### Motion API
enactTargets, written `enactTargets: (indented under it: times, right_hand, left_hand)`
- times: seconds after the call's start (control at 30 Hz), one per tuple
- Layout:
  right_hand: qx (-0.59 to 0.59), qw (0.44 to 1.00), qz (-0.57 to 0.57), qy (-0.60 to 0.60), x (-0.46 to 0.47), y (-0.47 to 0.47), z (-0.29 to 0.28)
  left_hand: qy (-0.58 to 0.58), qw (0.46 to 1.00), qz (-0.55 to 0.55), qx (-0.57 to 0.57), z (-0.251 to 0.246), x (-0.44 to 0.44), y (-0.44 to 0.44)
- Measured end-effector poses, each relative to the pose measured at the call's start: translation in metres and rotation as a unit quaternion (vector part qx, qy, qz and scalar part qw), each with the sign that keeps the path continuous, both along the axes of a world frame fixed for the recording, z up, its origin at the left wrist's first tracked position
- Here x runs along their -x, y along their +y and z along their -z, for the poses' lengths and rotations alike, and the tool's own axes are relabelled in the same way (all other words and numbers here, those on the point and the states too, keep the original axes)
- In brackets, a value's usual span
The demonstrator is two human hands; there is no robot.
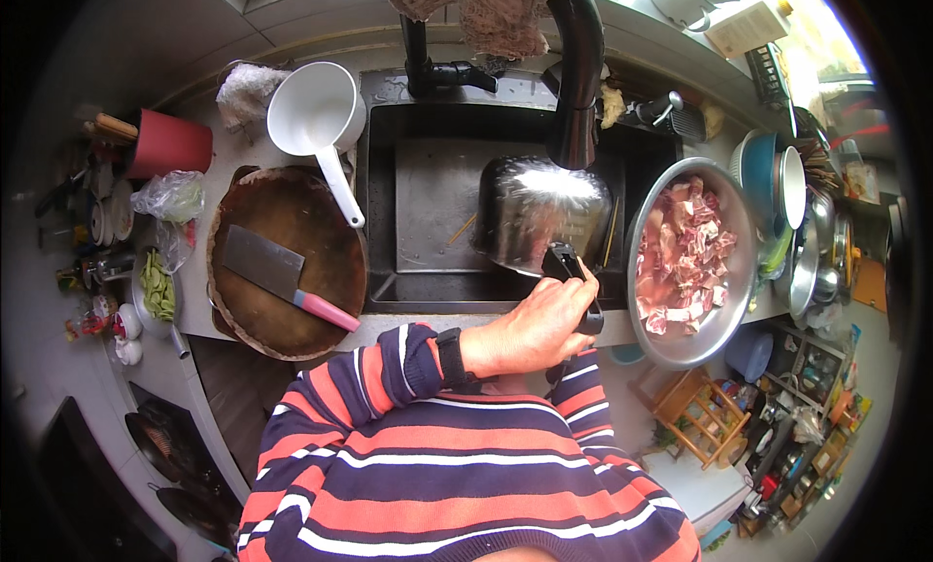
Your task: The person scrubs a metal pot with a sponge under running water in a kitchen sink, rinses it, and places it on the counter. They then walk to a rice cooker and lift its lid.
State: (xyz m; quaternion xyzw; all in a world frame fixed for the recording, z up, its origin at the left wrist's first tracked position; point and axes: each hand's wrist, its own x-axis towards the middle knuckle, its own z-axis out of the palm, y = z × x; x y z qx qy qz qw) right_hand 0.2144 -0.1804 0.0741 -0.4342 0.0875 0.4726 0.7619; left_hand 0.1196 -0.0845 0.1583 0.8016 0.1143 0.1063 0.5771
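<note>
My left hand (pixel 536 318) grips the black handle of a shiny metal pot (pixel 543 216), which is in the black sink (pixel 437 198), below the black faucet (pixel 576 125). Water splashes brightly off the pot's upper side. The right striped sleeve reaches forward to the counter edge, but my right hand is hidden behind my left hand. Right of the sink, a large metal bowl (pixel 743 300) holds raw meat chunks (pixel 685 249) in pinkish liquid. To the left, a cleaver with a pink handle (pixel 328 310) lies across a round brown board (pixel 291 205).
A white dipper (pixel 313 110) stands at the sink's left rear corner, its handle reaching over the board. Farther left are a red container (pixel 171 143), a plastic bag (pixel 171 198) and a metal vessel of green slices (pixel 157 285). Stacked bowls (pixel 762 168) stand beyond the meat bowl.
</note>
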Motion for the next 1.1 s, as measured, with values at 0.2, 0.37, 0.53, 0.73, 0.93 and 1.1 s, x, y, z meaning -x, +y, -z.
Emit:
enactTargets:
  times: [0.2, 0.37, 0.53, 0.73, 0.93, 1.1]
  right_hand:
    - [-0.005, 1.000, -0.004, -0.010, 0.004, 0.003, -0.008]
    - [-0.025, 0.998, -0.057, -0.028, -0.002, 0.000, -0.002]
    - [-0.095, 0.980, -0.152, 0.088, -0.031, 0.006, 0.027]
    - [-0.186, 0.941, -0.208, 0.192, -0.059, 0.013, 0.055]
    - [-0.116, 0.954, -0.185, 0.206, -0.064, 0.012, 0.068]
    - [-0.110, 0.960, -0.171, 0.191, -0.065, 0.011, 0.068]
  left_hand:
    - [-0.018, 1.000, 0.011, 0.012, -0.012, 0.009, -0.006]
    - [-0.027, 0.999, 0.030, -0.003, -0.009, 0.018, -0.002]
    - [-0.015, 1.000, 0.010, 0.009, -0.009, 0.022, 0.007]
    - [-0.031, 0.987, -0.088, 0.128, -0.004, 0.037, 0.059]
    - [0.008, 0.957, -0.290, -0.010, 0.053, 0.005, 0.155]
    - [-0.009, 0.949, -0.300, -0.099, 0.109, -0.045, 0.220]
